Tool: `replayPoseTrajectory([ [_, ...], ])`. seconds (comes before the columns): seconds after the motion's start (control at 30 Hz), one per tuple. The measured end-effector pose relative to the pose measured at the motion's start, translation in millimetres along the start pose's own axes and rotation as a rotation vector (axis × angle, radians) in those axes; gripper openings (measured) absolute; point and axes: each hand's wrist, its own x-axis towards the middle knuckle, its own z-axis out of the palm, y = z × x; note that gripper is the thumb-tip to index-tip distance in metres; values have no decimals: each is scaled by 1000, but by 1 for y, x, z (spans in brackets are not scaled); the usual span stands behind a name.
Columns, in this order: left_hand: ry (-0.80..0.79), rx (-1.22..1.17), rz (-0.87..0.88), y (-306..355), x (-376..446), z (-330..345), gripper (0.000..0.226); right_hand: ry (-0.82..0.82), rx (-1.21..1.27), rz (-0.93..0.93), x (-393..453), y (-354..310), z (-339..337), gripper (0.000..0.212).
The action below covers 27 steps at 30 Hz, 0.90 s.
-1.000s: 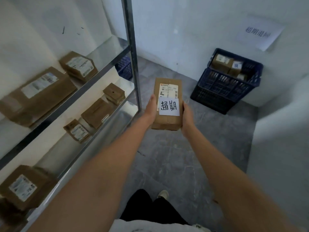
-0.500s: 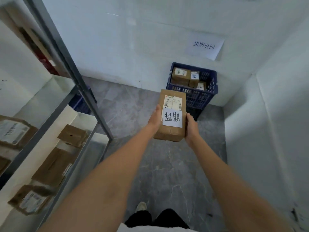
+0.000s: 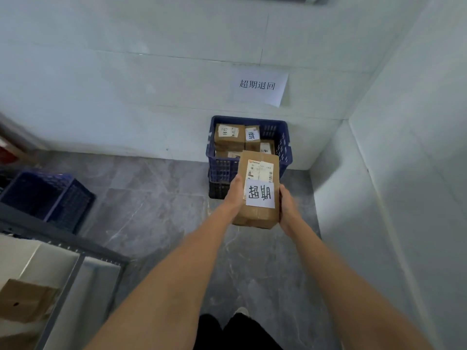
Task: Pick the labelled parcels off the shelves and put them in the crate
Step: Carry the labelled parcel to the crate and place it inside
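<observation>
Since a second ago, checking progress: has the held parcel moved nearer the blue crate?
Yes. The parcel now overlaps the blue crate's front edge, no longer left of it.

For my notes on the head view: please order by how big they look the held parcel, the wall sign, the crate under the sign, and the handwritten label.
1. Crate
2. Held parcel, though nearness to the camera enlarges it
3. Wall sign
4. Handwritten label

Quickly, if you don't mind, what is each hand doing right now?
Left hand: grips the left side of the labelled parcel.
Right hand: grips the parcel's right side.
</observation>
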Motion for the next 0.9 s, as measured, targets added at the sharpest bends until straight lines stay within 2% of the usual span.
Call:
replayPoseTrajectory([
  [0.23, 5, 11, -51, 36, 115, 36, 48, 8, -45, 61, 109, -48, -12, 34],
  [0.3, 22, 11, -74, 33, 168, 41, 59, 12, -67, 78, 144, -67, -12, 33],
  [0.37, 76, 35, -123, 2, 250, 44, 80, 27, -106, 87, 185, -85, -13, 38],
  [0.43, 90, 105, -165, -3, 295, 52, 94, 65, -143, 111, 217, -101, -13, 45],
  [0.47, 88, 120, -203, 14, 299, 57, 93, 75, -155, 123, 231, -108, -13, 46],
  [0.6, 80, 122, -272, 89, 303, 76, 54, 50, -147, 159, 280, -128, -18, 53],
  [0.73, 125, 119, -339, 95, 368, 94, 54, -2, -145, 172, 335, -147, -24, 57],
  [0.9, 191, 49, -360, 92, 455, 110, 51, -55, -173, 157, 421, -167, -23, 49],
])
